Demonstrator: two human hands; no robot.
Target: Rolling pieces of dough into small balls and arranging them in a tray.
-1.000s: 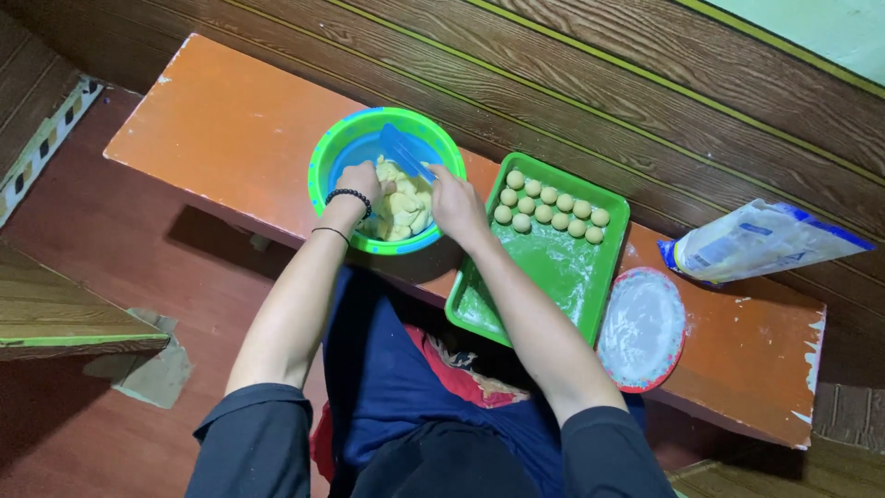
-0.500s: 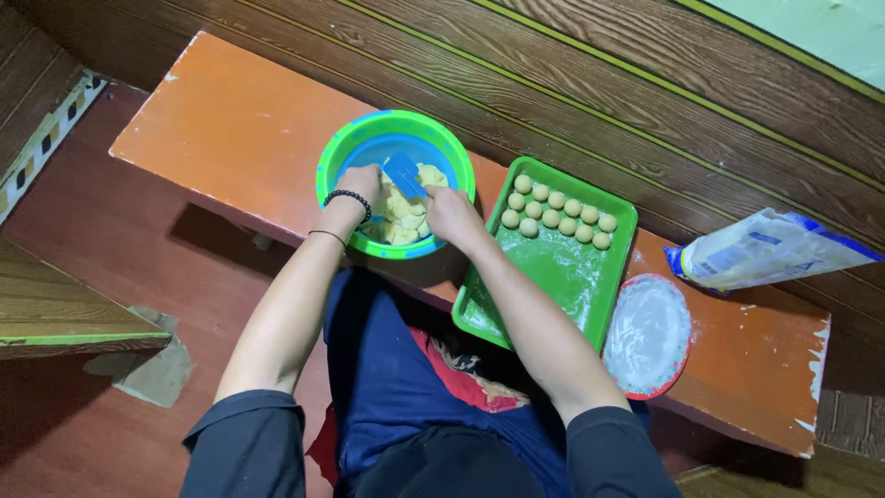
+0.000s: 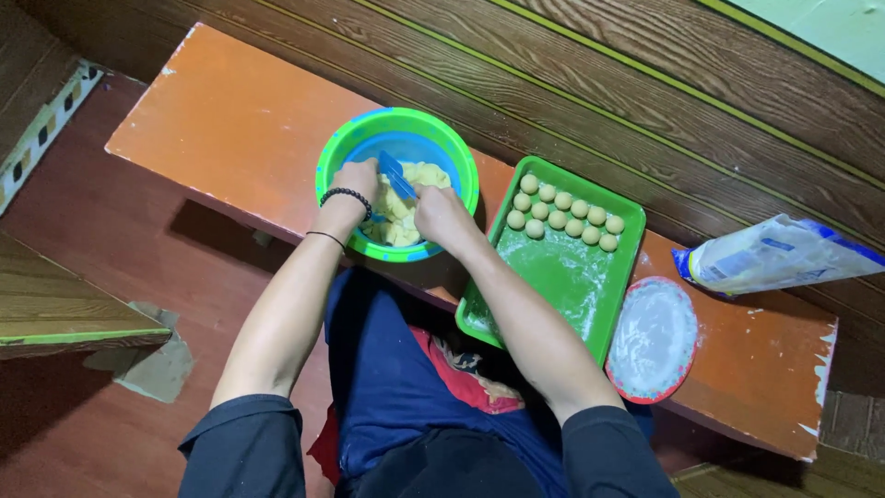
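Note:
A green bowl (image 3: 336, 152) with a blue inside sits on the orange bench and holds pale yellow dough (image 3: 403, 214). My left hand (image 3: 355, 183) rests on the bowl's near left rim, fingers curled over the dough. In my right hand (image 3: 441, 214) is a blue scraper (image 3: 396, 175), gripped over the dough in the bowl. Right of the bowl lies a green tray (image 3: 553, 277) dusted with flour, with two rows of small dough balls (image 3: 564, 210) at its far end.
A round plate (image 3: 653, 339) covered in flour lies right of the tray. A white and blue flour bag (image 3: 779, 254) lies at the bench's far right. The orange bench (image 3: 230, 120) stands against a wooden wall. A wooden step is at the left.
Both hands have stayed in the bowl, working the dough. The blue scraper has shifted from the bowl's middle toward its near side. The view has tilted slightly.

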